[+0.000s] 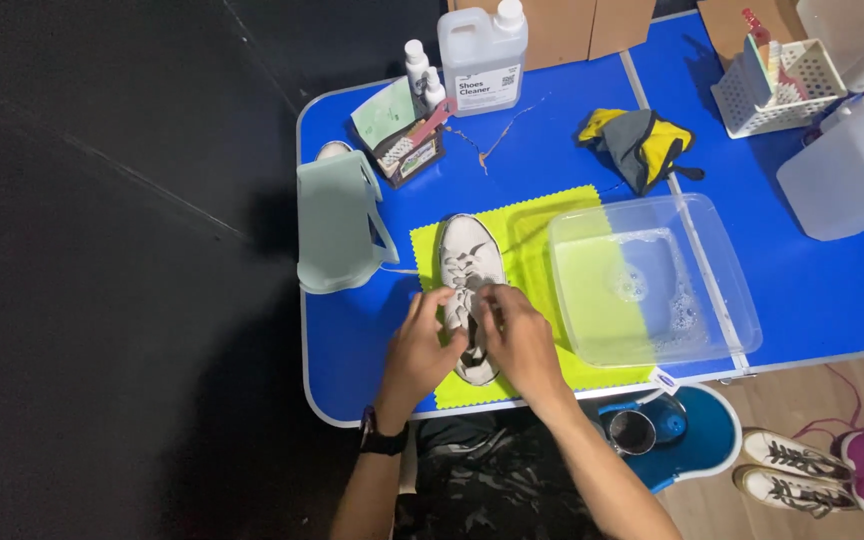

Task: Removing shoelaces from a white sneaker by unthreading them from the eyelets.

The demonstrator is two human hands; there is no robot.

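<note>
While both hands grip white sneaker (469, 262) | clear tub (722, 270): soapy water

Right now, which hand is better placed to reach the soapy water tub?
Probably the right hand: it works the white shoe on the side where the clear tub sits. The left hand lies farther away.

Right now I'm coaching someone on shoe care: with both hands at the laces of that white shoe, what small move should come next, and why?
Probably pull the lace loose from the top eyelets. Both the left hand and right hand pinch at the laces of the white shoe, which lies on the yellow-green cloth, beside the clear tub of soapy water.
</note>
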